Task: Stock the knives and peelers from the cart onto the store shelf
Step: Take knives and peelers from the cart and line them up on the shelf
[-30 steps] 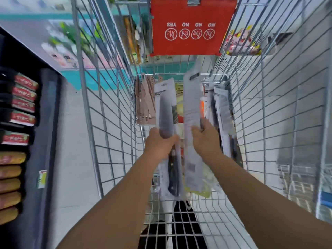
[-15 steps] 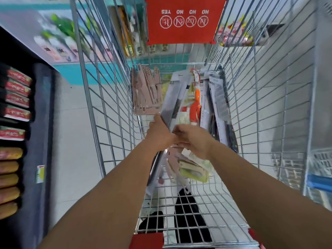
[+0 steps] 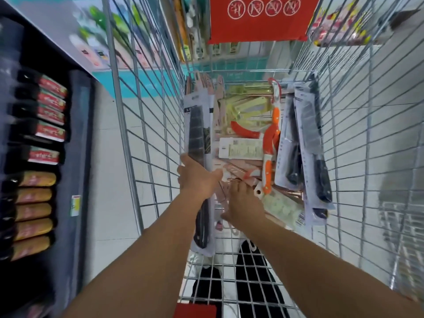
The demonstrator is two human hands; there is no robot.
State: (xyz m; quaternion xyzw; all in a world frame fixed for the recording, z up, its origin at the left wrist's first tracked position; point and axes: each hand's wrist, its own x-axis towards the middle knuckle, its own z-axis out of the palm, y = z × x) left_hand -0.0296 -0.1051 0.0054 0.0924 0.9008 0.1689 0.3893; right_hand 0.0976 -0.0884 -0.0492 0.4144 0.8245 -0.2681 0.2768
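Cart wire (image 3: 146, 125) walls (steel) hem packs (image 3: 307, 143).

cart (image 3: 146, 125) open above, wire walls flanking

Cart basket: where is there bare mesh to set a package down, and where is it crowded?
Bare mesh floor shows at the near end, behind both hands. The far half is piled: orange peelers mid-heap, carded black knives along the right wall. The left hand grips a carded knife; the right hand reaches into the heap.
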